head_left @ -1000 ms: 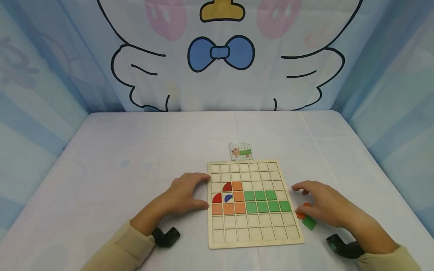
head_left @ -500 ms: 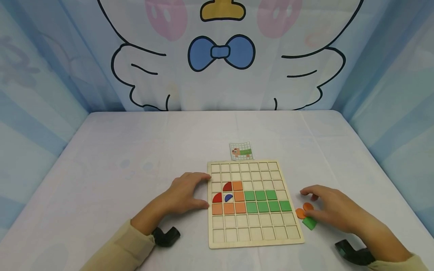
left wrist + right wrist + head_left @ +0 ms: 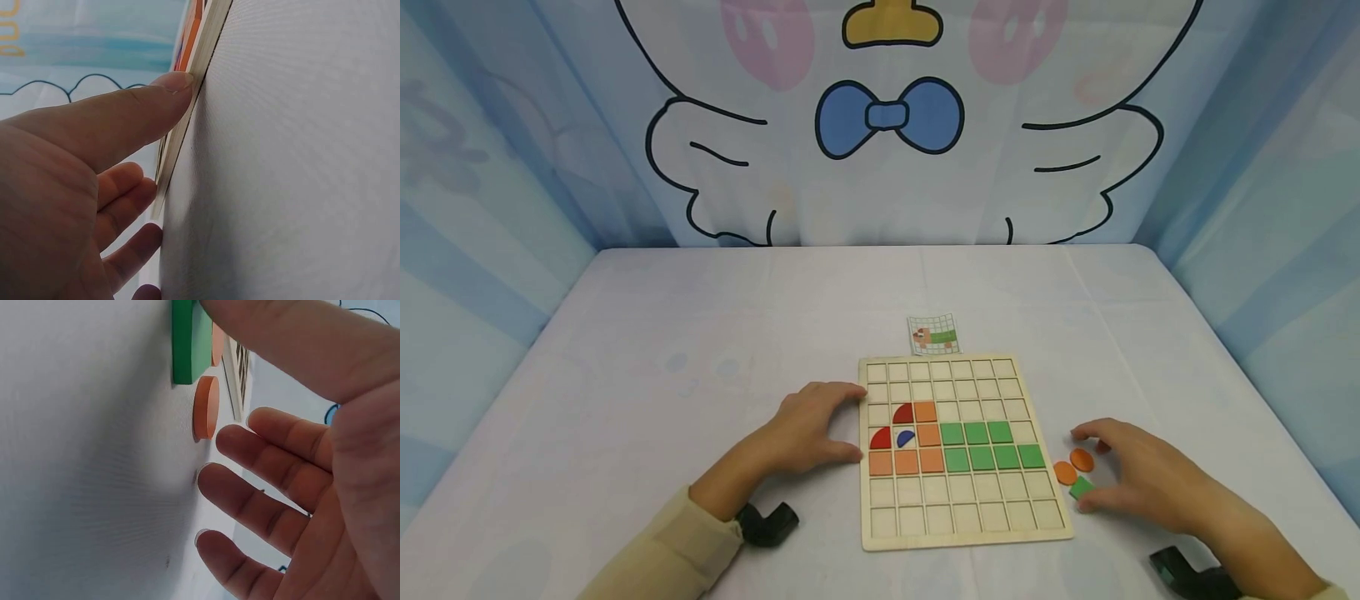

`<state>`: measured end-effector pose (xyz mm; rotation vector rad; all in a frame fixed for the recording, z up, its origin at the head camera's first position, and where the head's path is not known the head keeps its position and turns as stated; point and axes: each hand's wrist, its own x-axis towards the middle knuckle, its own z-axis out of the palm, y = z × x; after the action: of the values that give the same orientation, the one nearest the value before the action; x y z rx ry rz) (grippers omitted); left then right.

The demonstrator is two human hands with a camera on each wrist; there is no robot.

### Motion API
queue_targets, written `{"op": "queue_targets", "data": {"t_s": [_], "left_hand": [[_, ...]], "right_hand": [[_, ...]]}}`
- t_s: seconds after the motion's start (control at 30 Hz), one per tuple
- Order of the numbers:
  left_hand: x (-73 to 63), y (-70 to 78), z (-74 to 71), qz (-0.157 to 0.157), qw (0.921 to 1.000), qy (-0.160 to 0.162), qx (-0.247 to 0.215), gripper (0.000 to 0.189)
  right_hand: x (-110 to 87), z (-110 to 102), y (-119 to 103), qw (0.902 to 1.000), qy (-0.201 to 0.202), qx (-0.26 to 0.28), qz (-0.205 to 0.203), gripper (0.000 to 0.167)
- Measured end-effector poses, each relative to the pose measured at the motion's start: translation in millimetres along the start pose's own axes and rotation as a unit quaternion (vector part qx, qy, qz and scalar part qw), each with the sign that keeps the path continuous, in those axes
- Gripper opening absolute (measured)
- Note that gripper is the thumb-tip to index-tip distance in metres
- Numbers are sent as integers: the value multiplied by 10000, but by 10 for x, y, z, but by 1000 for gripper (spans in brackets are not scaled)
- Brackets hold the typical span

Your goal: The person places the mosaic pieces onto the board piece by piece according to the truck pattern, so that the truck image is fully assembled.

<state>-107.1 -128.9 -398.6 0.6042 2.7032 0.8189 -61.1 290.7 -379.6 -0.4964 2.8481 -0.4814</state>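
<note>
My left hand point(image 3: 808, 425) rests against the left edge of a wooden grid board point(image 3: 910, 521), its thumb and fingertips touching the rim. In the left wrist view the thumb point(image 3: 144, 112) presses on the board's side. Coloured pieces sit in the board: orange squares point(image 3: 906, 462), green squares point(image 3: 981, 457), red quarter-circles point(image 3: 881, 438) and a white tile with a blue half-circle point(image 3: 906, 438). Right of the board, the thumb of my right hand point(image 3: 1157, 483) touches a loose green square tile point(image 3: 1081, 487); its fingers are spread, apart from the tile. Two orange discs point(image 3: 1064, 473) lie beside it.
A small picture card point(image 3: 934, 335) with a gridded animal design lies just beyond the board's far edge. White cloth covers the table point(image 3: 737, 317). Printed curtains point(image 3: 887, 200) stand behind and at both sides. Black wrist cameras point(image 3: 769, 525) are worn on both wrists.
My right hand has drawn back to the right and toward me, uncovering the orange discs. Its thumb has come onto the green tile, which has shifted slightly. The left hand has stayed put.
</note>
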Motion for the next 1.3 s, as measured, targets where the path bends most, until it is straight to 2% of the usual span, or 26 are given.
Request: {"op": "queue_targets", "data": {"t_s": [0.27, 0.7, 1.0, 1.3], "left_hand": [[-1, -5, 3, -18, 10000, 17, -7, 71], [-3, 5, -1, -66, 10000, -5, -6, 71], [0, 8, -2, -57, 10000, 9, 10, 71], [2, 10, 0, -68, 10000, 7, 13, 71]], "right_hand": [[9, 13, -4, 9995, 227, -174, 94, 79], [51, 15, -18, 9981, 454, -395, 117, 65], [65, 5, -22, 9984, 441, -349, 111, 54], [92, -15, -39, 9992, 158, -210, 285, 42]]}}
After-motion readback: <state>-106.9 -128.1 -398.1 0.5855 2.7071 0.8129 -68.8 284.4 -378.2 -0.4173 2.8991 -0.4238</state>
